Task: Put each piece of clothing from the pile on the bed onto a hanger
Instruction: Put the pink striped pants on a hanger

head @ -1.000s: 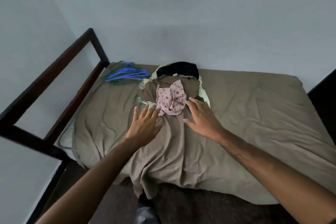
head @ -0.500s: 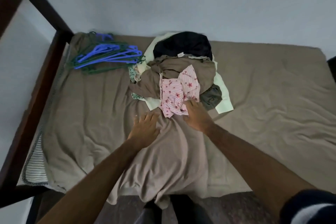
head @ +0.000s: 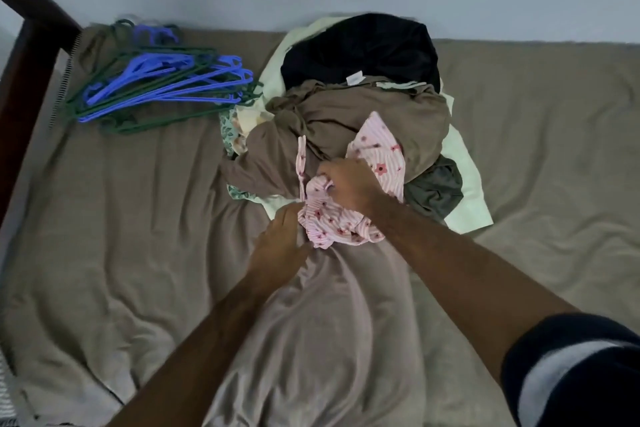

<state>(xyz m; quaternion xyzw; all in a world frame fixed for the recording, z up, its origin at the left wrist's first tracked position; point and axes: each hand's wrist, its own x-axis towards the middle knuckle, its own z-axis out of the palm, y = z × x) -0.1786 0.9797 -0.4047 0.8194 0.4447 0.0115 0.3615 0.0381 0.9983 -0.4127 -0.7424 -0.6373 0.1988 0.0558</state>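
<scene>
Both bare forearms reach away from the camera, converging toward the middle. The right hand (head: 349, 184) lies farther off, back of the hand up, its fingers curled down and bunched round a fold of the pink striped, flower-printed cloth garment (head: 332, 218) that it grips. The left hand (head: 280, 243) sits nearer and to the left, fingers extended toward the garment's near left edge, touching it. A dark sleeve with a white stripe (head: 568, 367) covers the right upper arm.

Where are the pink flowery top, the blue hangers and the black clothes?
pink flowery top (head: 382, 152): head view, on its upper striped part.
blue hangers (head: 166, 85): head view, on the long blue arms.
black clothes (head: 360, 48): head view, on the middle of the dark fabric.
</scene>
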